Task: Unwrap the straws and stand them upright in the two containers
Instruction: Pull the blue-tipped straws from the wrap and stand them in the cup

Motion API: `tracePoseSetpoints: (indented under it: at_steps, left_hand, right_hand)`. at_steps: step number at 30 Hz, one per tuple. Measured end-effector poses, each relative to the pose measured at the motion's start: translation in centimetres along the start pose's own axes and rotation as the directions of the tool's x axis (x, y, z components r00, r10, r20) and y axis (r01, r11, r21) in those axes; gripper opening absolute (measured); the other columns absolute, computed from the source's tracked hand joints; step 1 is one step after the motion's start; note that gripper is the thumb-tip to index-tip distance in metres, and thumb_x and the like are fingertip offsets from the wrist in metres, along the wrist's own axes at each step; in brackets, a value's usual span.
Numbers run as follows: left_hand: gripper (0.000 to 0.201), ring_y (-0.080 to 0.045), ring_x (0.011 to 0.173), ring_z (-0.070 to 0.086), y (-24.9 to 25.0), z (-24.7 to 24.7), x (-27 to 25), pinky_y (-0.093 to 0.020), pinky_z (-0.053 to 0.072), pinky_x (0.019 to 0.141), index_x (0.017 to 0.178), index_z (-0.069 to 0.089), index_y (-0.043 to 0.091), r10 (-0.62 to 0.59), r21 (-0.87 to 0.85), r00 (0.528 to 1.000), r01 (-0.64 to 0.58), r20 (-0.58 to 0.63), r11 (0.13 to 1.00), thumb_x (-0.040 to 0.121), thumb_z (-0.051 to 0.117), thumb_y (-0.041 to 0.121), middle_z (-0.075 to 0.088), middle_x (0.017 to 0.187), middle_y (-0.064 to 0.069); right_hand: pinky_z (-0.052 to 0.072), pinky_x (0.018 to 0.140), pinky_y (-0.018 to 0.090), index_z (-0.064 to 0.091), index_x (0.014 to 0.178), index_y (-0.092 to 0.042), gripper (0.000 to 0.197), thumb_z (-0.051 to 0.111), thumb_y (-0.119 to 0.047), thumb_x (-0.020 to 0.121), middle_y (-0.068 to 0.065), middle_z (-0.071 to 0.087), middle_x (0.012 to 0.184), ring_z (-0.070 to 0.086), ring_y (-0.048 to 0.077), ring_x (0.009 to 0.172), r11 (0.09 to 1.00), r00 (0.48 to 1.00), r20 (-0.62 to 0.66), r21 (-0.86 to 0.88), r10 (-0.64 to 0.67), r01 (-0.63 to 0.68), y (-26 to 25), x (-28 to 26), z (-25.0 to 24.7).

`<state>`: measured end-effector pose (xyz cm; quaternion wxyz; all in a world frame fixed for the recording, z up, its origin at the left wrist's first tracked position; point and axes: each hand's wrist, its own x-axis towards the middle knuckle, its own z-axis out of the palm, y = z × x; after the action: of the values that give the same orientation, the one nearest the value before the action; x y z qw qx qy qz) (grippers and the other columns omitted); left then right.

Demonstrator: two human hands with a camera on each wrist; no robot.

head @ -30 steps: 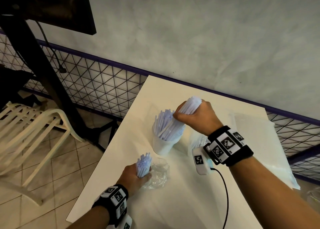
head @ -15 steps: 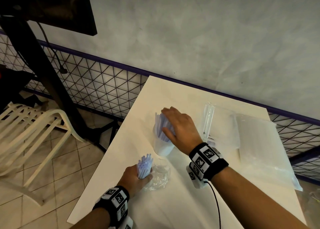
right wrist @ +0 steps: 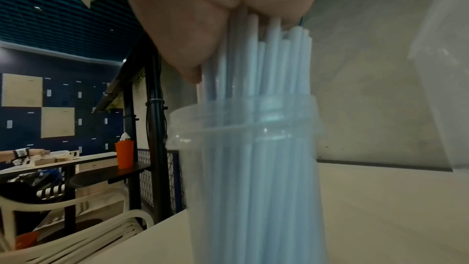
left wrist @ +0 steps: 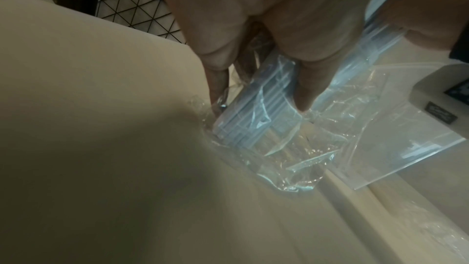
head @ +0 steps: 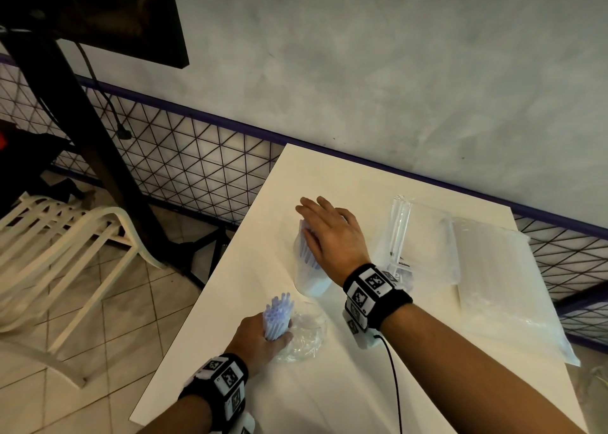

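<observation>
A translucent cup (head: 311,282) stands mid-table, filled with pale blue straws (head: 305,252). My right hand (head: 317,226) lies flat on the straw tops with its fingers straight. In the right wrist view the palm (right wrist: 228,7) presses on the straws (right wrist: 266,87), which stand upright in the cup (right wrist: 253,148). Nearer to me, my left hand (head: 263,338) grips a short bundle of straws (head: 278,313) held upright on the table. Crumpled clear wrapper (head: 304,333) clings round its lower end. The left wrist view shows fingers (left wrist: 302,91) curled on the bundle (left wrist: 253,119) and wrapper (left wrist: 304,158).
Flat clear plastic bags (head: 493,285) and a narrow clear pack (head: 399,229) lie on the table's right half. The table's left edge (head: 204,289) drops to a tiled floor with a white chair (head: 65,252). A wire mesh fence (head: 197,170) and a wall stand behind.
My right hand held a bundle of straws above the cup; it has let them go into the cup and now lies flat on their tops. The left hand has not moved.
</observation>
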<state>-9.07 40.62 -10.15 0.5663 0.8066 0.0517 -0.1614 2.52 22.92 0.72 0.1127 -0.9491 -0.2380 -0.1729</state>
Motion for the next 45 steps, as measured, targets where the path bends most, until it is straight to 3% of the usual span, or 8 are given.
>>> tracePoseSetpoints:
  at_steps: [4,9,15,20,26,31,38,45]
  left_hand:
    - [0.018,0.002,0.078,0.069,0.0,0.0,-0.1,-0.014,0.051,0.074,0.079,0.070,0.035,0.013,0.014,1.000,-0.013,0.001,1.000,0.074,0.078,0.021,0.074,0.081,0.014]
    - [0.019,0.003,0.082,0.068,-0.1,0.0,0.1,-0.018,0.051,0.080,0.083,0.068,0.038,0.011,0.033,1.000,-0.011,0.008,0.999,0.074,0.077,0.023,0.074,0.088,0.009]
    - [0.021,0.003,0.087,0.067,-0.2,-0.1,0.0,-0.012,0.047,0.078,0.091,0.065,0.036,0.003,0.027,1.000,-0.004,0.019,1.000,0.074,0.076,0.028,0.072,0.091,0.010]
    - [0.023,0.015,0.083,0.062,-0.4,-0.1,0.1,-0.006,0.045,0.073,0.088,0.061,0.040,-0.005,0.034,0.999,0.004,0.033,0.999,0.076,0.077,0.028,0.068,0.088,0.016]
    - [0.031,0.033,0.083,0.048,0.5,-0.3,0.1,0.001,0.033,0.076,0.095,0.052,0.042,0.015,0.051,0.996,-0.020,0.093,0.998,0.073,0.073,0.040,0.050,0.076,0.057]
    - [0.043,0.017,0.085,0.056,-0.2,-0.2,0.6,-0.001,0.034,0.083,0.098,0.064,0.048,0.000,0.082,0.991,-0.011,0.133,0.997,0.058,0.073,0.063,0.064,0.079,0.035]
    - [0.030,0.017,0.059,0.057,0.8,-0.6,0.6,-0.009,0.041,0.061,0.072,0.057,0.032,0.006,0.065,0.999,-0.009,0.052,0.998,0.076,0.078,0.011,0.063,0.054,0.019]
    - [0.024,-0.002,0.077,0.052,0.5,-0.3,0.1,-0.009,0.038,0.065,0.092,0.051,0.023,0.010,0.054,0.998,-0.014,0.055,0.998,0.082,0.072,0.015,0.054,0.080,0.016]
  right_hand:
    - [0.041,0.106,0.043,0.056,0.138,-0.019,0.045,0.063,-0.015,0.094,-0.001,0.057,0.143,0.051,0.025,0.135,0.996,0.998,0.056,-0.092,-0.003,0.009,0.5,-0.2,0.7]
    - [0.025,0.117,0.044,0.041,0.150,-0.017,0.056,0.023,-0.039,0.102,0.000,0.041,0.156,0.030,0.022,0.148,0.994,0.981,0.195,-0.105,0.007,0.013,-0.2,-0.6,-0.7]
    - [0.035,0.102,0.035,0.061,0.129,-0.014,0.042,0.043,-0.011,0.092,0.001,0.058,0.137,0.049,0.021,0.129,0.949,0.984,-0.057,0.263,-0.167,0.176,-3.3,-3.0,-4.2]
    - [0.035,0.082,0.003,0.043,0.145,-0.018,0.062,0.058,-0.004,0.087,-0.003,0.052,0.135,0.052,0.001,0.094,0.803,0.914,0.389,0.577,-0.111,-0.148,-4.1,-6.8,-4.7]
    - [0.048,0.075,0.012,0.046,0.142,-0.031,0.070,0.079,-0.022,0.081,-0.010,0.058,0.130,0.061,0.006,0.076,0.691,0.847,0.532,0.619,-0.019,-0.373,-4.3,-8.2,-1.2]
    - [0.051,0.075,0.043,0.069,0.098,-0.007,0.029,0.080,-0.026,0.080,0.008,0.065,0.094,0.060,0.023,0.077,0.705,0.869,0.494,0.622,-0.015,-0.342,-4.7,-7.8,0.3]
    - [0.042,0.065,0.029,0.055,0.077,-0.013,0.023,0.063,-0.031,0.089,-0.001,0.057,0.077,0.049,0.013,0.068,0.822,0.931,0.359,0.547,-0.061,-0.157,-4.5,-7.8,0.3]
    - [0.047,0.070,0.028,0.068,0.080,-0.023,0.004,0.066,-0.021,0.083,-0.010,0.060,0.076,0.053,0.007,0.072,0.758,0.926,0.378,0.596,0.025,-0.264,-4.6,-8.7,0.9]
